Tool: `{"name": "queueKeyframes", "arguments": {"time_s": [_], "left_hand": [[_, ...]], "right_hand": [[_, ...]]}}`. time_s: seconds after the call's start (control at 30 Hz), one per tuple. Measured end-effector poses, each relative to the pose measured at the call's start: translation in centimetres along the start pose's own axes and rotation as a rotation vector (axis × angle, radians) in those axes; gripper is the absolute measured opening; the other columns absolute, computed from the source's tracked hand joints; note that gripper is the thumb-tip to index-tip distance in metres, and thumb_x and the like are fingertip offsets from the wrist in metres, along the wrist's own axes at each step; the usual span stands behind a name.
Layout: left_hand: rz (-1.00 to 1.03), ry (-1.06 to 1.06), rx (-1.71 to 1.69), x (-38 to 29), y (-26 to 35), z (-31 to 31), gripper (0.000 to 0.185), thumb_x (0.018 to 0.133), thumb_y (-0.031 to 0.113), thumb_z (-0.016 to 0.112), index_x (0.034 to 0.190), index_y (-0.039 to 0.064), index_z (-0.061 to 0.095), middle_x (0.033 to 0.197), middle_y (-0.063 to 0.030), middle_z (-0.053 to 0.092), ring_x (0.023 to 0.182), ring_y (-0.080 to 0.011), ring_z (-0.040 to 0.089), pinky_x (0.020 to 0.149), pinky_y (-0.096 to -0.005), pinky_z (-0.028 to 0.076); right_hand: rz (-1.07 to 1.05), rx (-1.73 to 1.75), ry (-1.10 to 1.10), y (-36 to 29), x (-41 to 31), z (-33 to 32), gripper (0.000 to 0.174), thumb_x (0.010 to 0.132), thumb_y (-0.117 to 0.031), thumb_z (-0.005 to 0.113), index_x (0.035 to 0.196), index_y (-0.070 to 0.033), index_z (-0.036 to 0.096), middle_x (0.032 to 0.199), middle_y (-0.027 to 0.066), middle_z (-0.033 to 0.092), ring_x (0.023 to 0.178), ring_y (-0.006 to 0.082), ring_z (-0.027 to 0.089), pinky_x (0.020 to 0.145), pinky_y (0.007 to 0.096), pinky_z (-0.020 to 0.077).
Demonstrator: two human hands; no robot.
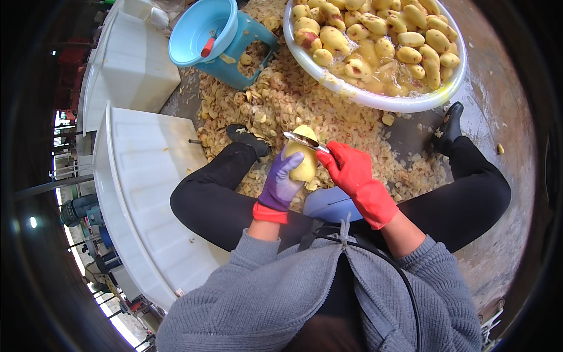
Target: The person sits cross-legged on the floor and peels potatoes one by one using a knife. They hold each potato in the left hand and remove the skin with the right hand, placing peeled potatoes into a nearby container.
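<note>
My left hand [281, 181], in a purple glove with a red cuff, holds a large peeled potato [302, 160] upright over the floor. My right hand [352, 174], in a red rubber glove, grips a metal peeler [303, 140], whose blade lies across the upper part of the potato. Part of the peeler's handle is hidden in the fingers. Beyond the hands, a white round tub [387, 104] holds many peeled potatoes [334, 39] in cloudy water, some with reddish-brown patches.
Potato peelings [281, 97] cover the floor between my boots. Ahead to the left, a light blue basin [200, 33] with a red-handled tool [207, 47] rests on a blue plastic stool [237, 72]. White plastic bins [149, 176] stand along the left.
</note>
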State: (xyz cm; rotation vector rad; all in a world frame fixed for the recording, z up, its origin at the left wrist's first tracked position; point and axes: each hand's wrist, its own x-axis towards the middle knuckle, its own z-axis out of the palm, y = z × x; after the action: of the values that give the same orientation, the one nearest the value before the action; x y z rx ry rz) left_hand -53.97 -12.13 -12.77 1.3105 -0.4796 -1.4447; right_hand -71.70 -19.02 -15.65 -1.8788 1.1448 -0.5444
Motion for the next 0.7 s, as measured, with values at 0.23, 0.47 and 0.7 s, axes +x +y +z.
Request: {"name": "queueKeyframes", "arguments": {"time_s": [0.23, 0.47, 0.7], "left_hand": [[-0.021, -0.112, -0.209, 0.3, 0.3, 0.1, 0.065, 0.08, 0.008, 0.063, 0.143, 0.0, 0.046, 0.127, -0.0148, 0.06, 0.111, -0.0257, 0.063, 0.098, -0.0393, 0.052], [0.06, 0.022, 0.05, 0.5, 0.5, -0.3, 0.069, 0.076, 0.008, 0.069, 0.142, 0.002, 0.048, 0.124, -0.0102, 0.061, 0.111, -0.0207, 0.062, 0.095, -0.0319, 0.051], [0.014, -0.073, -0.142, 0.3, 0.7, 0.2, 0.062, 0.088, 0.024, 0.069, 0.14, 0.0, 0.048, 0.127, -0.0145, 0.061, 0.111, -0.0244, 0.062, 0.096, -0.0373, 0.052]], "right_hand": [[0.417, -0.085, 0.097, 1.2, 2.1, -2.0, 0.037, 0.097, -0.049, 0.055, 0.095, -0.014, 0.066, 0.081, 0.013, 0.069, 0.08, 0.0383, 0.066, 0.07, 0.0477, 0.0497], [0.231, -0.006, 0.076, -1.3, 1.2, -2.2, 0.037, 0.095, -0.05, 0.058, 0.091, -0.014, 0.066, 0.077, 0.0121, 0.068, 0.076, 0.0367, 0.066, 0.066, 0.045, 0.0492], [0.206, 0.079, 0.044, -0.3, 1.9, -2.2, 0.037, 0.097, -0.047, 0.058, 0.09, -0.012, 0.066, 0.074, 0.014, 0.066, 0.075, 0.0372, 0.065, 0.065, 0.0445, 0.0481]]}}
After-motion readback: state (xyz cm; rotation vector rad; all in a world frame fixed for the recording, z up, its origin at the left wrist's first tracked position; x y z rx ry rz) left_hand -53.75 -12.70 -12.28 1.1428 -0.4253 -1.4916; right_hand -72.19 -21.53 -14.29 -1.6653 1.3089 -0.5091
